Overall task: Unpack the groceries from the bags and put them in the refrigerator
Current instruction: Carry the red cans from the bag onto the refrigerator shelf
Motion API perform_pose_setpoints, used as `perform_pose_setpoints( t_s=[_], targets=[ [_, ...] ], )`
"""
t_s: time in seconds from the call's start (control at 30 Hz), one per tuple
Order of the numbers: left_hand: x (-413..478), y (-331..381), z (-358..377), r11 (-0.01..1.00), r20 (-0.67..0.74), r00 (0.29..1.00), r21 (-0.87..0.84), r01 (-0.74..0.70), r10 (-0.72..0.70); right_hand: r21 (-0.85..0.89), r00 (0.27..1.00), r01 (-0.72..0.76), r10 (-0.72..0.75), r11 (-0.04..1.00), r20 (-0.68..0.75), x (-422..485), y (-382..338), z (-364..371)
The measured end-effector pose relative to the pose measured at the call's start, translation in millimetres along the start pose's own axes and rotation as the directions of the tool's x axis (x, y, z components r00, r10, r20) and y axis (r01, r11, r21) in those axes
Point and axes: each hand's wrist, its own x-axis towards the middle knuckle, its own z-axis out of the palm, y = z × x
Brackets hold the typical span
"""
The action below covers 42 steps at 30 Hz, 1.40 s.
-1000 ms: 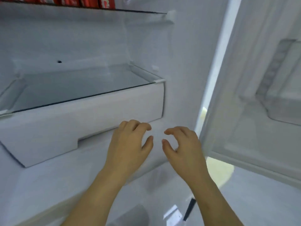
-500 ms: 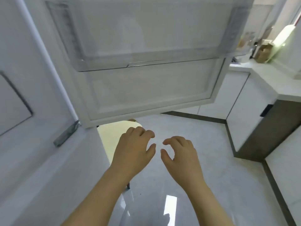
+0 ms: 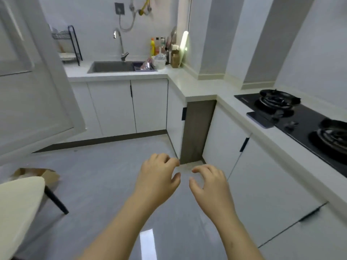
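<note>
My left hand [image 3: 157,177] and right hand [image 3: 208,186] hover side by side over the grey floor [image 3: 103,194], fingers loosely curled, holding nothing (thumbs nearly meet). I see a brown paper bag [image 3: 40,173] low left behind a cream seat [image 3: 18,203], and the white refrigerator door [image 3: 28,94] far left.

The flat white refrigerator door [image 3: 28,91] is plain all over. The glossy pale grey floor [image 3: 105,175] carries a white glare patch. The white cabinet doors [image 3: 112,109] have thin black handles [image 3: 131,91] and a dark brown skirting strip [image 3: 105,139] beneath; one narrow end panel [image 3: 197,132] is brown with a wood tone. The stone-like countertop [image 3: 197,89] is off-white, the rectangular sink [image 3: 110,67] dark grey, the curved tap [image 3: 121,45] silver. The wire dish rack [image 3: 75,43] is black. A plastic bottle [image 3: 152,46] is yellow. The glass gas hob [image 3: 300,117] is black. The padded chair seat [image 3: 16,203] is cream, its leg [image 3: 56,200] black; the cardboard box [image 3: 47,174] is brown
</note>
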Motion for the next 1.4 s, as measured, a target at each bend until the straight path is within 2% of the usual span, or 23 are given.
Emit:
perform_pose_setpoints(
  t_s=[0.13,0.33,0.47,0.63,0.9,1.07,1.4],
  targets=[
    [53,69,58,0.991,0.083,0.989,-0.063,-0.119,0.124,-0.050,0.992,-0.118,0.116,0.992,-0.055,11,78,-52],
    [102,159,109,0.940,0.102,0.940,-0.141,-0.310,0.325,-0.055,0.940,-0.311,0.298,0.949,-0.164,7,161,-104],
    [128,206,144,0.886,0.131,0.883,-0.188,-0.424,0.451,-0.026,0.874,-0.446,0.428,0.895,-0.231,-1,204,-126],
    [165,260,182,0.805,0.135,0.812,-0.295,-0.514,0.568,-0.025,0.782,-0.564,0.524,0.825,-0.337,2,253,-157],
    [239,339,234,0.657,0.150,0.657,-0.376,-0.654,0.739,0.015,0.609,-0.708,0.621,0.706,-0.494,33,322,-202],
    [280,388,268,0.509,0.069,0.547,-0.479,-0.715,0.834,0.071,0.480,-0.775,0.657,0.628,-0.581,50,361,-226],
    [287,491,298,0.318,0.050,0.354,-0.571,-0.757,0.934,0.141,0.298,-0.834,0.651,0.533,-0.699,17,419,-264]
  ],
)
